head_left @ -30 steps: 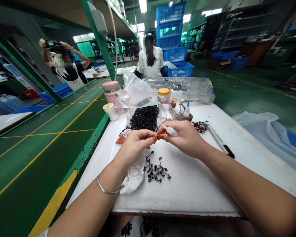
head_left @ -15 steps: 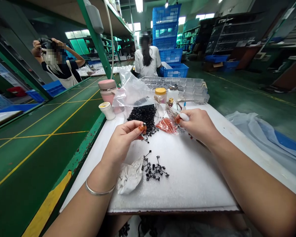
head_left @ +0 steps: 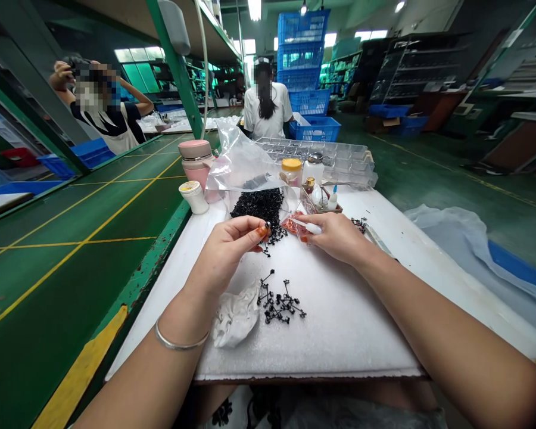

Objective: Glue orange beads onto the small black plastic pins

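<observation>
My left hand [head_left: 226, 247] is closed in a pinch on a small black part [head_left: 268, 225], most of it hidden by the fingers. My right hand [head_left: 342, 237] grips a slim white tool with a thin tip [head_left: 313, 228], which points left toward the left fingertips. Under that tip lies a clear bag of orange-red bits [head_left: 293, 222]. Behind the left fingers spreads a heap of black stemmed parts [head_left: 258, 205]. Nearer me, a smaller cluster of the same black parts [head_left: 280, 307] lies beside a crumpled white cloth [head_left: 236, 316].
A white tub [head_left: 193, 198], pink flask [head_left: 195, 164], yellow-lidded jar [head_left: 291, 171] and small tray with bottles [head_left: 335, 205] stand at the back of the white board [head_left: 357, 333]. A green conveyor [head_left: 71, 262] runs along the left. Two people are beyond.
My right hand has moved left and slightly down, bringing the white tool closer to my left hand. The bottle tray behind it shows more now. My left hand has barely moved.
</observation>
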`<state>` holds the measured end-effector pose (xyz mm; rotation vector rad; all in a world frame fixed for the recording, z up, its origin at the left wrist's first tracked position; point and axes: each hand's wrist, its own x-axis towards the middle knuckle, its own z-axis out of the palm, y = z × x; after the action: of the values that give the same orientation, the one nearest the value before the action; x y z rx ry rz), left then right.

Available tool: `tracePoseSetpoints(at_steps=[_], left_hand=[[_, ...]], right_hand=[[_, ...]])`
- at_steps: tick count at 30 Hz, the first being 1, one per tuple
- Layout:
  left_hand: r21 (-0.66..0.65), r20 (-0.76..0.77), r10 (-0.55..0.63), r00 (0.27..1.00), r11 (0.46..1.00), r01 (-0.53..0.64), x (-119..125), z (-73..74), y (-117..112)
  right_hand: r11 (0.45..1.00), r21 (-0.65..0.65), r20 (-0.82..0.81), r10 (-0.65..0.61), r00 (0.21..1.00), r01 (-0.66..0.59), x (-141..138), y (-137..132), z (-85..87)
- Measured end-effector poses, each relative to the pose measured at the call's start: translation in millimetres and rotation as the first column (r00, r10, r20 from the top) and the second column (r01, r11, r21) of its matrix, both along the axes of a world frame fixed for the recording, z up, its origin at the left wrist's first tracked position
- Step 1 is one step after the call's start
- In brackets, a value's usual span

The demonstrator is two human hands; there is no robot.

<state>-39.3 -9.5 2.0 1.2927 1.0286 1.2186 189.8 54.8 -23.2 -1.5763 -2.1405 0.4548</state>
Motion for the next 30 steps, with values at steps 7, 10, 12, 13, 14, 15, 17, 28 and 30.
tracePoseSetpoints(at_steps=[7,10,12,13,14,15,17,28,30], left_hand=[[-0.032,-0.026,-0.056,0.998,0.998,0.055,3.6,-3.6,0.6],[-0.067,0.004,-0.083,0.997,0.994,0.083,5.4,-5.4,1.3],[-0.092,0.031,-0.100,0.994,0.990,0.102,6.0,-6.4,1.6],[-0.105,0.045,-0.106,0.993,0.988,0.110,6.1,-6.8,1.6],[-0.116,0.059,-0.110,0.992,0.986,0.116,6.1,-7.2,1.7],[-0.128,0.072,-0.112,0.991,0.984,0.121,6.2,-7.4,1.8],[-0.148,0.095,-0.117,0.989,0.980,0.130,6.4,-7.7,2.2],[-0.201,0.227,-0.137,0.964,0.962,0.184,6.0,-8.8,4.6],[-0.195,0.243,-0.139,0.960,0.962,0.189,6.2,-9.6,4.3]], right_hand=[[0.995,0.098,-0.100,0.015,0.995,-0.005,3.2,-4.0,14.0],[0.986,0.164,-0.264,0.023,0.964,0.021,4.6,-11.4,25.0],[0.991,0.131,-0.427,0.065,0.902,-0.009,2.2,-18.6,31.0],[0.994,0.100,-0.495,0.087,0.864,-0.042,0.2,-22.2,33.1],[0.994,0.073,-0.544,0.110,0.832,-0.083,-2.2,-25.6,34.5],[0.991,0.056,-0.573,0.133,0.809,-0.123,-4.7,-28.5,35.3],[0.983,0.050,-0.584,0.172,0.793,-0.176,-9.4,-33.0,35.5],[0.970,0.101,-0.420,0.241,0.875,-0.219,-12.9,-46.8,39.8],[0.975,0.115,-0.393,0.220,0.893,-0.189,-12.5,-50.4,42.6]])
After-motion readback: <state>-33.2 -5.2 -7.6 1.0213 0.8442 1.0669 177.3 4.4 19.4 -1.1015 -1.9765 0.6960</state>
